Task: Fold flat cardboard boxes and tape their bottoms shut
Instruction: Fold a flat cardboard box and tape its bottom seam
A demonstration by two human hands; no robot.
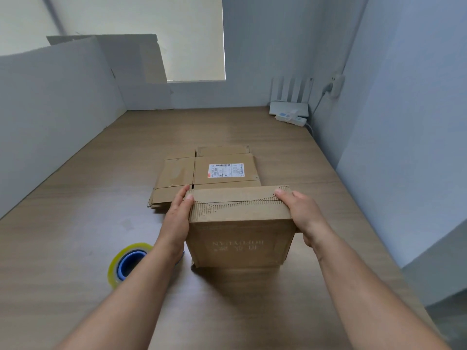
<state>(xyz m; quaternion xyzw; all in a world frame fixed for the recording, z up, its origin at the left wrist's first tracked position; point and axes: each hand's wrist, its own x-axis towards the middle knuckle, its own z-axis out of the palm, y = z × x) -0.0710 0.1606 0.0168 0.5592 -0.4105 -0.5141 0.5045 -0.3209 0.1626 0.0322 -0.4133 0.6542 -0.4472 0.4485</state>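
A wooden table is seen, closed in on the left by upright white panels and on the right by a pale wall. At the far right corner a white router with raised antennas is set against the wall, and a white power strip lies just in front of it. A light blind is seen behind the panels. A roll of tape, clear yellowish with a blue core, is laid on the table near left, and its right edge is hidden by the left forearm. In the middle of the table a stack of flattened boxes is spread out, the top one marked with a white shipping label; its near edge is covered by the cardboard box, which is stood on the table just in front of it. This box is clasped from both sides: the left hand is pressed along its left wall with the thumb hooked over the top edge, and the right hand is wrapped round its right wall, thumb on top. The flaps on the upward face are folded shut, so nothing inside can be seen. Faint lettering is printed upside down on the near wall.
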